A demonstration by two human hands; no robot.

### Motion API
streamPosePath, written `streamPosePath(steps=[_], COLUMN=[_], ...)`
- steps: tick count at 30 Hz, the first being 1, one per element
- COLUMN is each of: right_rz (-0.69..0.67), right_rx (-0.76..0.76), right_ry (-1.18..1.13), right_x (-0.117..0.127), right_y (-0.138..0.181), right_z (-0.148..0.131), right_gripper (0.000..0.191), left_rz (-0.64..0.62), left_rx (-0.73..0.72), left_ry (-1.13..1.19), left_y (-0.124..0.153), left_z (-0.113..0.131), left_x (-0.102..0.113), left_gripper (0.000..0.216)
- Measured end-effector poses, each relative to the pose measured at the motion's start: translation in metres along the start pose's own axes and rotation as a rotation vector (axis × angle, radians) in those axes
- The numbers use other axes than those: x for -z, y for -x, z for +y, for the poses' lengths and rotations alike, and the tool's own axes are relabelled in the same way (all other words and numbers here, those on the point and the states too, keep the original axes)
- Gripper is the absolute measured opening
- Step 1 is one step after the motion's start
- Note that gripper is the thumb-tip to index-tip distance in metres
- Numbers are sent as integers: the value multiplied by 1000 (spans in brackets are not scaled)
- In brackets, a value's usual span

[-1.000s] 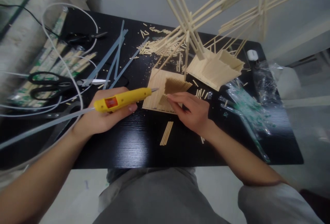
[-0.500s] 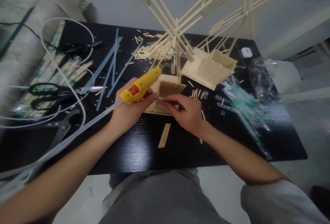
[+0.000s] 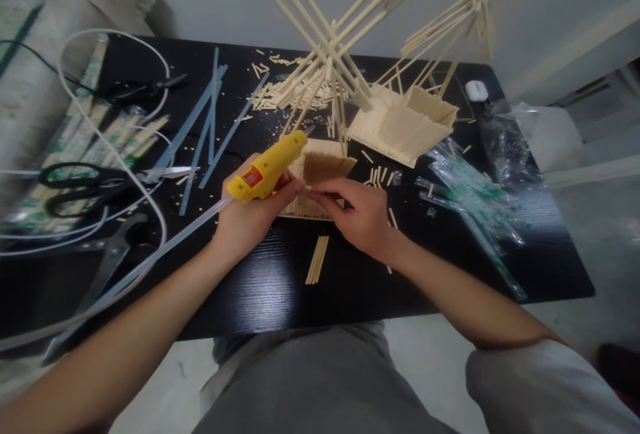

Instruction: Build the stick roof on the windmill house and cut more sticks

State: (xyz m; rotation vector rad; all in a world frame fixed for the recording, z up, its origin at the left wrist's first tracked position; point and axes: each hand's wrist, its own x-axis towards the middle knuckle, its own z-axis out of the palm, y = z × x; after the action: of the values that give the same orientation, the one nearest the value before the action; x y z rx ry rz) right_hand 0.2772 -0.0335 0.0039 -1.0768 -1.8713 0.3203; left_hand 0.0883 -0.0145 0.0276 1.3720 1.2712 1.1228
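My left hand (image 3: 253, 211) is wrapped round a yellow glue gun (image 3: 267, 166) whose nozzle points up and to the right, with a glue stick trailing out of its back. My right hand (image 3: 357, 213) pinches the lower edge of a small slanted panel of glued sticks (image 3: 327, 164). That panel stands on a flat panel of sticks (image 3: 303, 204) lying on the black table (image 3: 280, 287). The fingertips of both hands meet beside the panels.
A tall frame of long sticks (image 3: 330, 41) rises behind, joined to a stick-built piece (image 3: 403, 124). Loose short sticks (image 3: 317, 259) lie near my right wrist. Black scissors (image 3: 90, 181), white cables, grey glue sticks (image 3: 210, 121) and chopstick packets lie left; plastic wrappers (image 3: 470, 197) right.
My left hand has swung the glue gun from lying level on the left to a tilted pose right beside the panels. My right hand has stayed on the slanted panel.
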Motion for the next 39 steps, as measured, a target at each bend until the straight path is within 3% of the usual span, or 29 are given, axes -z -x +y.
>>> streamPosePath(steps=[22,29,39], right_rz=[-3,-5,-11], right_rx=[17,121,93], right_ry=[4,-36,-77], right_x=[2,4,2], right_y=[-1,-2,-2], right_z=[-1,-2,2], right_gripper=[11,17,15], left_rz=[-9,-20,-25], left_rx=[-33,-59,-48], left_ry=[29,16,34], left_y=[-1,-1,-1], left_z=[-9,-12,-10], left_x=[0,1,-1], left_gripper=[21,22,25])
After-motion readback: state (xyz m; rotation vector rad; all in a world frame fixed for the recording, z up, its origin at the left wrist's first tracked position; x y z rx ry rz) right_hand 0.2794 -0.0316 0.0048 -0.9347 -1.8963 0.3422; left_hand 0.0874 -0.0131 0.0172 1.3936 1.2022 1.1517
